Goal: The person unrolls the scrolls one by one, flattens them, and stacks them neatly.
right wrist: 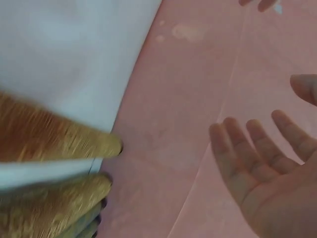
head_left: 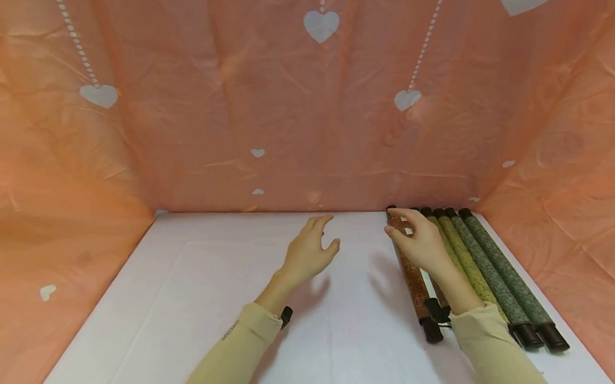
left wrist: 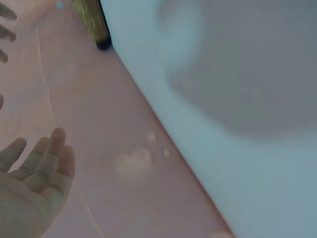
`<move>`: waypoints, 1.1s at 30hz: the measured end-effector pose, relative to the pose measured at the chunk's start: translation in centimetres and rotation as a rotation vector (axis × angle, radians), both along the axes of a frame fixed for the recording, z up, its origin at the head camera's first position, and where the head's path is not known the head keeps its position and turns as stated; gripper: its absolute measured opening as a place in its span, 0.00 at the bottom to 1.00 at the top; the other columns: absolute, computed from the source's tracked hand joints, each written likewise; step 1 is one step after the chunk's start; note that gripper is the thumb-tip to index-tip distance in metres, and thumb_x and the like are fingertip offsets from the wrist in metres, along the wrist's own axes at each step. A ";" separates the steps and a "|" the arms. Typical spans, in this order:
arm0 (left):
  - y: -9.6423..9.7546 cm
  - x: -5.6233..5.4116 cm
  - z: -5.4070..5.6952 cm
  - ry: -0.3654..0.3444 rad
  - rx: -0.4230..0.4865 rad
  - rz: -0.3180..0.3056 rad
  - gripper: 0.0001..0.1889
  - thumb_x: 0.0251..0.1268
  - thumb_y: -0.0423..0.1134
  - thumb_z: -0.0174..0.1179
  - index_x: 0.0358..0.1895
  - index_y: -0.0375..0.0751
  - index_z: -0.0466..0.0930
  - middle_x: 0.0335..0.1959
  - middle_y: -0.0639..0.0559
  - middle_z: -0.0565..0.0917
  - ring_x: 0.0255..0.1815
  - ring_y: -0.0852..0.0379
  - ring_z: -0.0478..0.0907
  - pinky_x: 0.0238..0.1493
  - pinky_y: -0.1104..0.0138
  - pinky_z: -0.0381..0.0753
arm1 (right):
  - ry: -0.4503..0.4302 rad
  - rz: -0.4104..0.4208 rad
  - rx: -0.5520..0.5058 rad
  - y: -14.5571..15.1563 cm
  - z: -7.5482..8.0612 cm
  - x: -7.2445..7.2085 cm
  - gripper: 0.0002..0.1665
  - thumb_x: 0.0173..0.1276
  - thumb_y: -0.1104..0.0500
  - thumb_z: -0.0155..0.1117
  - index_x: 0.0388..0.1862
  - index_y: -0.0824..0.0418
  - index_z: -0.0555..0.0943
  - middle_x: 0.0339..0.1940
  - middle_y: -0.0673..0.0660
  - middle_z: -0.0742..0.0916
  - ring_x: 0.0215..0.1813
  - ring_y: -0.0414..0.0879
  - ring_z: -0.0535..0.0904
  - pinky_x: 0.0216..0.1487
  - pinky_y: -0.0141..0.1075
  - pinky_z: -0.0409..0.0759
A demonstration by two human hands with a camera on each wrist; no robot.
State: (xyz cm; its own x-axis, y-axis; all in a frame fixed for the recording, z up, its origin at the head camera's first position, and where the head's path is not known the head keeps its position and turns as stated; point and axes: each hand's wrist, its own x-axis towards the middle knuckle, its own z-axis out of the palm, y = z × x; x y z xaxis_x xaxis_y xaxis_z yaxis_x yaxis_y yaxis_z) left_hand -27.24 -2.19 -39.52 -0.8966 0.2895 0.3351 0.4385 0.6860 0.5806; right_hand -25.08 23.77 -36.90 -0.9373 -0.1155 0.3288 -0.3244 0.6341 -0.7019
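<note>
My left hand (head_left: 307,252) hovers over the white table with thumb and fingers spread and nothing in its grasp. The right hand (head_left: 422,244) hangs, fingers parted and holding nothing, above a row of rolled scrolls with dark end knobs. Nearest to it lies a rust-brown scroll (head_left: 413,286), set apart by a strip of white. Beside that, a darker brown one is mostly hidden beneath the right wrist. Yellow-green scrolls (head_left: 471,270) and grey-green scrolls (head_left: 506,282) follow to the right. In the right wrist view, the empty palm (right wrist: 272,193) faces up near the scroll ends (right wrist: 94,196).
White cloth covers the table (head_left: 198,318). An orange-pink curtain (head_left: 280,110) with pale hearts hangs along the back and both sides, meeting the table's edges. The scrolls' far ends lie close to the back curtain.
</note>
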 end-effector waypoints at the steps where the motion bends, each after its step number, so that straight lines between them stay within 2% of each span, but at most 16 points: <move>1: 0.7 0.0 -0.1 -0.008 0.002 -0.014 0.31 0.73 0.47 0.60 0.77 0.42 0.69 0.72 0.45 0.74 0.62 0.47 0.80 0.53 0.48 0.82 | 0.002 -0.002 -0.007 0.6 -0.1 0.1 0.29 0.79 0.56 0.64 0.74 0.62 0.74 0.70 0.66 0.77 0.64 0.65 0.79 0.58 0.59 0.80; 8: 5.6 0.0 -1.3 -0.060 -0.021 -0.101 0.31 0.74 0.49 0.58 0.77 0.44 0.69 0.71 0.47 0.76 0.57 0.52 0.82 0.49 0.55 0.83 | -0.028 -0.065 0.021 4.1 -1.0 1.2 0.28 0.80 0.56 0.62 0.74 0.63 0.74 0.68 0.67 0.78 0.63 0.65 0.80 0.54 0.59 0.81; 14: 8.8 -0.5 -2.6 -0.178 -0.009 -0.143 0.30 0.75 0.50 0.58 0.76 0.44 0.70 0.68 0.48 0.78 0.56 0.53 0.82 0.47 0.58 0.83 | -0.094 -0.099 0.061 7.0 -1.9 1.6 0.29 0.80 0.53 0.62 0.74 0.64 0.74 0.71 0.70 0.75 0.64 0.68 0.78 0.49 0.54 0.84; 18: 10.5 -1.0 -3.3 -0.234 -0.003 -0.147 0.29 0.75 0.49 0.59 0.75 0.44 0.72 0.66 0.49 0.80 0.59 0.51 0.81 0.53 0.54 0.82 | -0.156 -0.119 0.101 9.0 -2.8 1.6 0.30 0.80 0.52 0.62 0.74 0.64 0.74 0.70 0.72 0.76 0.58 0.66 0.81 0.41 0.45 0.82; 22: 12.0 -1.6 -3.9 -0.286 -0.004 -0.154 0.29 0.75 0.49 0.60 0.75 0.43 0.72 0.64 0.49 0.82 0.64 0.49 0.79 0.59 0.53 0.80 | -0.215 -0.115 0.140 10.4 -3.8 1.5 0.30 0.80 0.52 0.62 0.74 0.65 0.73 0.61 0.71 0.84 0.49 0.58 0.86 0.36 0.41 0.79; 25: 13.0 -1.7 -4.4 -0.319 -0.016 -0.169 0.29 0.74 0.49 0.62 0.74 0.43 0.73 0.63 0.49 0.82 0.64 0.50 0.79 0.59 0.56 0.80 | -0.234 -0.099 0.165 11.0 -4.4 1.5 0.29 0.78 0.54 0.63 0.72 0.67 0.75 0.55 0.70 0.87 0.48 0.58 0.88 0.37 0.41 0.81; 30: 14.3 -1.6 -4.8 -0.354 -0.057 -0.186 0.32 0.72 0.51 0.64 0.75 0.44 0.71 0.63 0.47 0.81 0.63 0.52 0.79 0.60 0.60 0.79 | -0.216 -0.084 0.222 11.6 -5.1 1.3 0.26 0.75 0.59 0.66 0.67 0.70 0.78 0.58 0.75 0.84 0.51 0.63 0.87 0.38 0.43 0.83; 33: 15.0 -1.2 -4.8 -0.361 -0.091 -0.189 0.33 0.72 0.52 0.64 0.76 0.46 0.71 0.65 0.47 0.80 0.66 0.52 0.77 0.61 0.60 0.79 | -0.188 -0.067 0.263 11.8 -5.3 1.1 0.24 0.72 0.63 0.67 0.64 0.71 0.80 0.56 0.75 0.85 0.49 0.64 0.87 0.40 0.49 0.85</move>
